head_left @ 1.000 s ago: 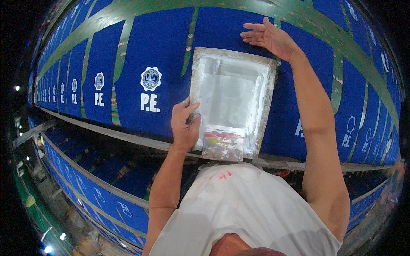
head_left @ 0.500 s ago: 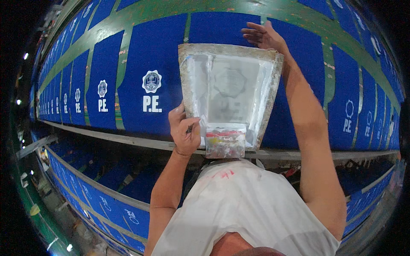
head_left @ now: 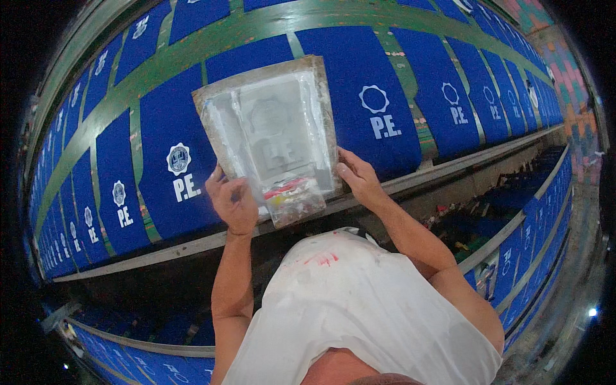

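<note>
Left hand (head_left: 234, 202) grips the screen frame (head_left: 282, 122) beside it; right hand (head_left: 360, 179) meets its opposite side, grip unclear; leftward panel (head_left: 168, 125), emblem (head_left: 179, 159) filled, looks done; outline-only panel (head_left: 350, 67) beyond right hand doesn't

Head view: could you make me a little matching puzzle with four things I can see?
1. Left hand
2. Right hand
3. Shirt
4. Printed panels

A. Blue with white markings
B. At the right edge of the framed screen
C. White with red smudges
D. At the screen's left edge

Pairs: 1-D, 2-B, 3-C, 4-A
</note>
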{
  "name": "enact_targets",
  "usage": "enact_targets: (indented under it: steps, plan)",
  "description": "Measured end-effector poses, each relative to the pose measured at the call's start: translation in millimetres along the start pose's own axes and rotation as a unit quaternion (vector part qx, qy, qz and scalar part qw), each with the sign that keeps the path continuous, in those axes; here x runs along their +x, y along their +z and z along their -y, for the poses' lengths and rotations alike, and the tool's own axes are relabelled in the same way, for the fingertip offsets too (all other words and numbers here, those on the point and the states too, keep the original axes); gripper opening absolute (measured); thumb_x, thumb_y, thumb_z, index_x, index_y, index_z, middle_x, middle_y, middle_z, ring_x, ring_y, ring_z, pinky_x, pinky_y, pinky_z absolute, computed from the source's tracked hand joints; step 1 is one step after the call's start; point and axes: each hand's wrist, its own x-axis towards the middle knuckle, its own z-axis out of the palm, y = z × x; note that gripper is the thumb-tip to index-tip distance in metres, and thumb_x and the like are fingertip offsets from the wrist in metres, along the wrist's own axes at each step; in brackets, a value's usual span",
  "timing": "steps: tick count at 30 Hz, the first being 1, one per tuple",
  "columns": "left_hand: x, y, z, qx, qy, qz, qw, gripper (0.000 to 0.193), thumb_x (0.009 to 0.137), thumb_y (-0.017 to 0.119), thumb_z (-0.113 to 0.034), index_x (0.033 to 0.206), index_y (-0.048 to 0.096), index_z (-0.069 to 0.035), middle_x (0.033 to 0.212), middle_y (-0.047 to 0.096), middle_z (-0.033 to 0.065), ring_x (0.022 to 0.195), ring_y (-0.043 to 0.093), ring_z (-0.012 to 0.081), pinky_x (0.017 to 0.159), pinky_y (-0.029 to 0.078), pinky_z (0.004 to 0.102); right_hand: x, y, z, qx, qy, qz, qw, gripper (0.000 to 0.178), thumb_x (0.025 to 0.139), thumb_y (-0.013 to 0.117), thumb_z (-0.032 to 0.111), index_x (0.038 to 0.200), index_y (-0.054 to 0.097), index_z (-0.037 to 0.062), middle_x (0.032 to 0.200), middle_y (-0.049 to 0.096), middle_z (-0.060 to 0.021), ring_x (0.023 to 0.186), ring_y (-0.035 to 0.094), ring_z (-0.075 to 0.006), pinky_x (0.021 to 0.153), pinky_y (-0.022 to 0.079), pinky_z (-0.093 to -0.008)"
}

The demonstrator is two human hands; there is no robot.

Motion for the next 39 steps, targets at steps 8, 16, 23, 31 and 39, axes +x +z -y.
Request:
enact_targets:
  steps: [8, 16, 23, 31, 39]
  plan:
    - [16.7, 19.7, -21.6, -0.005, -0.036, -0.034, 0.999, 0.027, 0.085, 0.082, 0.013, 0.105, 0.076, -0.004, 0.145, 0.068, 0.0287, 0.135, 0.069, 0.0398, 0.112, 0.056, 0.0444, 1.1, -23.5, -6.9, 0.074, -0.082, -0.021, 0.994, 0.065, 0.115, 0.068, 0.022, 0.171, 0.049, -0.0051, 0.167, 0.059, -0.0163, 0.15, 0.057, -0.0223, 0.129, 0.041, -0.0377]
    - [-15.2, 172.3, -96.0, -0.085, -0.047, -0.022, 0.995, 0.031, 0.083, 0.083, 0.012, 0.108, 0.077, -0.005, 0.15, 0.065, 0.0274, 0.133, 0.069, 0.0351, 0.109, 0.058, 0.0418, -18.8, -163.1, -18.8, 0.172, -0.043, -0.164, 0.97, 0.056, 0.115, 0.061, 0.012, 0.168, 0.053, -0.0065, 0.167, 0.062, -0.0165, 0.153, 0.057, -0.0239, 0.132, 0.039, -0.0386]
    - [-36.1, 242.4, -124.5, -0.106, -0.064, -0.006, 0.992, 0.027, 0.087, 0.084, 0.012, 0.106, 0.077, -0.006, 0.152, 0.062, 0.0272, 0.135, 0.069, 0.0339, 0.105, 0.062, 0.0391, -20.3, -242.3, -48.7, 0.169, -0.051, -0.18, 0.968, 0.055, 0.117, 0.061, 0.014, 0.167, 0.054, -0.0085, 0.169, 0.06, -0.0196, 0.154, 0.058, -0.026, 0.133, 0.04, -0.0413]
    - [-32.1, 260.6, -129.3, -0.101, -0.151, -0.016, 0.983, 0.024, 0.082, 0.082, 0.013, 0.098, 0.077, -0.004, 0.152, 0.069, 0.0279, 0.134, 0.07, 0.033, 0.111, 0.058, 0.041, -19.1, -256.9, -56.1, 0.132, -0.05, -0.136, 0.981, 0.057, 0.117, 0.06, 0.015, 0.166, 0.052, -0.0118, 0.171, 0.057, -0.0216, 0.157, 0.053, -0.0281, 0.135, 0.035, -0.0424]
    - [-41.3, 269.9, -102.6, -0.177, -0.274, -0.017, 0.945, 0.018, 0.084, 0.084, 0.012, 0.091, 0.073, -0.001, 0.158, 0.068, 0.0306, 0.141, 0.068, 0.0292, 0.121, 0.049, 0.0418, -7.7, -263.6, -59.1, 0.012, -0.04, -0.118, 0.992, 0.058, 0.113, 0.061, 0.012, 0.167, 0.054, -0.0093, 0.173, 0.054, -0.0215, 0.161, 0.049, -0.0302, 0.137, 0.03, -0.0427]
